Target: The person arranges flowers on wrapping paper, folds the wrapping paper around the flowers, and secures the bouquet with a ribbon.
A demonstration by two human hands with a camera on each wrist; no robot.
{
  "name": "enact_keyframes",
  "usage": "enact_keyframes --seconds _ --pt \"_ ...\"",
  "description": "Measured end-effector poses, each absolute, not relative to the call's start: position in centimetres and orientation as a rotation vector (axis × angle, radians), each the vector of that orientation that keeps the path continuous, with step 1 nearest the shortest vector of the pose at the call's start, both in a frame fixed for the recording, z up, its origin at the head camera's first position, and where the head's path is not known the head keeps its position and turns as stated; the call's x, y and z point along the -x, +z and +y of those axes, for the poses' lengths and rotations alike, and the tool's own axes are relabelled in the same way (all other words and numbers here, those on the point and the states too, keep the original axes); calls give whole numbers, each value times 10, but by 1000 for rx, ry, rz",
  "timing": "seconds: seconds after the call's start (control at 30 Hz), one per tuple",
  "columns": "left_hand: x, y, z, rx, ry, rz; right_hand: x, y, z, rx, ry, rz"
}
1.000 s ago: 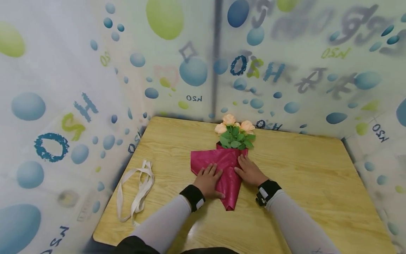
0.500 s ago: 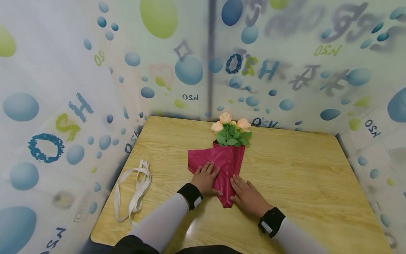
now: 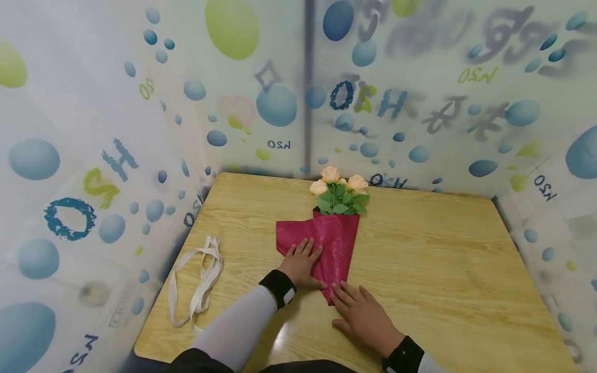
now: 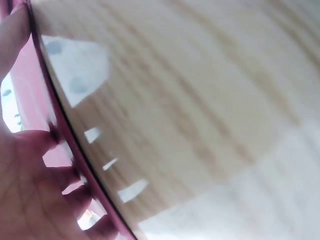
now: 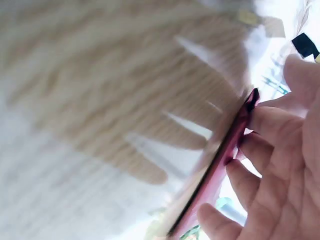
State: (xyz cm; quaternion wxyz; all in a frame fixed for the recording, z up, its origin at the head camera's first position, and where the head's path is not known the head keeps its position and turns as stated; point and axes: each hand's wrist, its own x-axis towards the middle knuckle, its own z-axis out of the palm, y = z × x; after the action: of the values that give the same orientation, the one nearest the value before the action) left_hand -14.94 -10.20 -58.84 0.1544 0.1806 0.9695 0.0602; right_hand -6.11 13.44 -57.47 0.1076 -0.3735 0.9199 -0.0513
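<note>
A bouquet of peach artificial roses [image 3: 339,191] with green leaves lies on the table, its stems hidden inside dark-pink wrapping paper [image 3: 338,238]. My left hand [image 3: 300,267] rests flat on the paper's left side with fingers spread. Fingertips of my right hand [image 3: 366,318] touch the narrow lower end of the wrap, the fingers straight and the palm over the table. Seen from the left wrist, the fingers lie along the wrap's edge [image 4: 80,155]. The right wrist view has the fingertips right at the paper's edge [image 5: 220,160].
A loosely looped white ribbon [image 3: 205,280] lies at the left of the wooden table [image 3: 434,269]. Patterned curtain-like walls [image 3: 396,140] stand close behind the table and along its sides.
My right hand has slid down the right edge of the wrap from near the leaves to its lower tip, and the right fold lies flatter. My left hand stays on the paper.
</note>
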Motion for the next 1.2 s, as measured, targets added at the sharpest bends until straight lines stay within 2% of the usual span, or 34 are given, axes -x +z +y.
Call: enact_keyframes --seconds 0.43,0.87,1.2 --pt "149 -602 -114 -523 265 2873 58 -568 131 1104 -159 2699" --pt "173 -616 -194 -6 421 2973 58 -566 132 1062 -235 2661" --pt "176 -609 -198 170 804 2948 64 -568 121 1103 -325 2768"
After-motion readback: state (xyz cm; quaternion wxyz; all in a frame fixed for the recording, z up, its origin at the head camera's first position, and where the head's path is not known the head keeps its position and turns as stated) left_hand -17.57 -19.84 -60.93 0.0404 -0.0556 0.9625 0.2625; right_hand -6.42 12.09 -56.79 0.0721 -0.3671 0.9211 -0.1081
